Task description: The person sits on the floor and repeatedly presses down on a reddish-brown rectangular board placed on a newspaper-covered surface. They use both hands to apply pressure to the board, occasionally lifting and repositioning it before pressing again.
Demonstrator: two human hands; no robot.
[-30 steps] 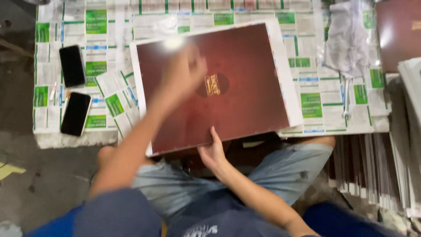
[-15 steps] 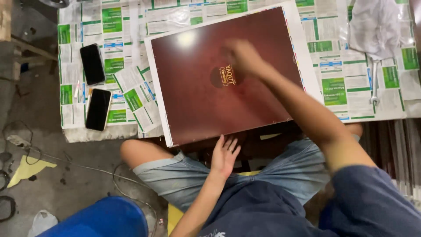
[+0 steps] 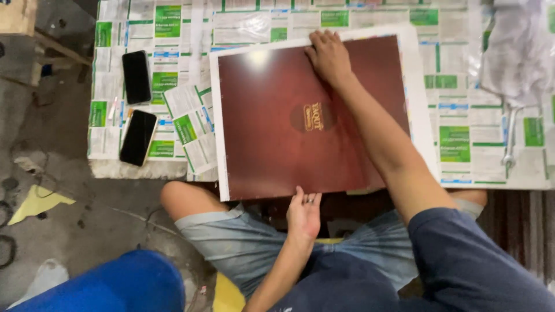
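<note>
Left hand (image 3: 304, 212): at 6 o'clock, fingers together and pointing up, fingertips at the near edge of the dark red sheet (image 3: 300, 115); whether they curl under it I cannot tell.
Sheet position: flat on the paper-covered table (image 3: 474, 156), its near edge overhanging toward the knees, white border showing at 9 and 3 o'clock.
Sheet handling: looks large, thin and glossy, so probably light, stiff enough to hold flat but apt to bow or crease at a corner; the shiny face likely marks and slides easily.
Where to hold: best by two opposite edges, palms flat, not by one corner.
Right hand (image 3: 328, 56): at 12 o'clock, flat, fingers close together, pressing the far edge of the sheet.
Two phones (image 3: 137, 107): dark, at 9 o'clock, apart from the sheet.
White cloth (image 3: 511, 49): at 2 o'clock, well apart.
</note>
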